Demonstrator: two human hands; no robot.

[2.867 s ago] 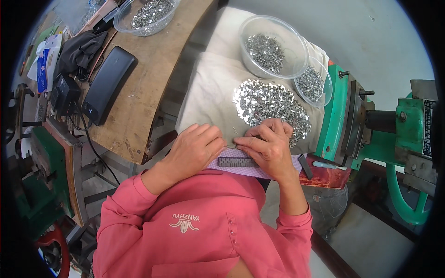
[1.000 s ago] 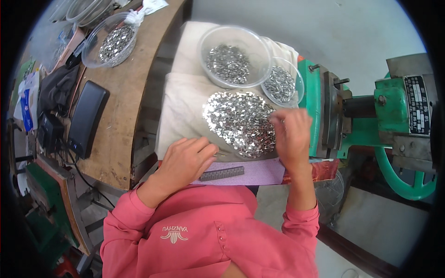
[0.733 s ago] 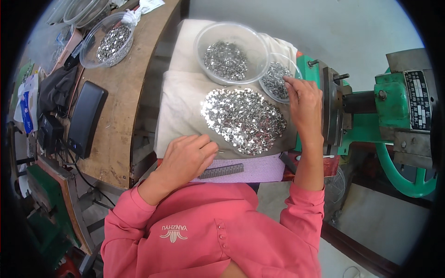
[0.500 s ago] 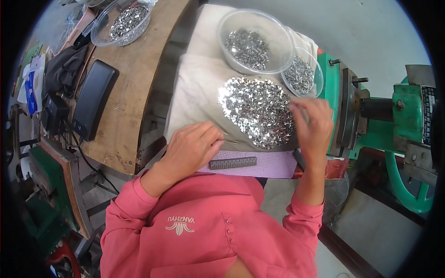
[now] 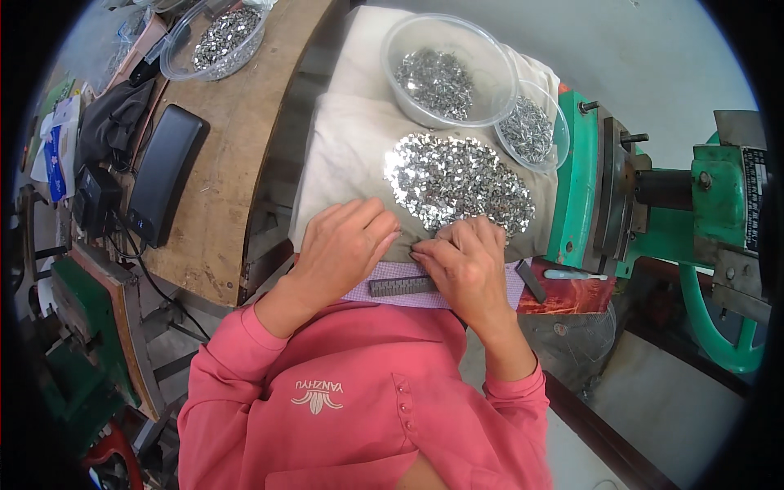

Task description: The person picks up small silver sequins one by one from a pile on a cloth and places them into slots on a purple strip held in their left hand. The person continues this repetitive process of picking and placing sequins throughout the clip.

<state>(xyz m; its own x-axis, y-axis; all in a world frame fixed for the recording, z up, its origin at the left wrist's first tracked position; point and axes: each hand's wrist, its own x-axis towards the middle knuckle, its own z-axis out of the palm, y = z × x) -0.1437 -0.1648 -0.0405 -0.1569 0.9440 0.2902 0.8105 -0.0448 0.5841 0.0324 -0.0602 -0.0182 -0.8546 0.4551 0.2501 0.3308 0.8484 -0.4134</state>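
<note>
A heap of small shiny metal pieces (image 5: 457, 181) lies spread on a beige cloth (image 5: 347, 143). My left hand (image 5: 347, 241) rests at the near left of the heap, its thumb and forefinger pinched together. Close beside it, at the heap's near edge, my right hand (image 5: 467, 263) also has its fingertips pinched. Whatever either pinch holds is too small or hidden to make out. Below the hands, a dark grey notched bar (image 5: 396, 287) lies on a purple checked mat (image 5: 359, 292), its right end partly covered by my right hand.
Behind the heap stand a large clear bowl (image 5: 500, 77) of metal pieces and a smaller clear tub (image 5: 563, 147) of thin pins. A green machine (image 5: 572, 188) with a handwheel borders the right. On the wooden table (image 5: 216, 188) at left are another bowl (image 5: 255, 49) and a black device (image 5: 169, 175).
My right hand has come from the heap's right side to the left and nearer, beside my left hand. My left hand has shifted slightly. A light blue-handled tool at the right is now uncovered.
</note>
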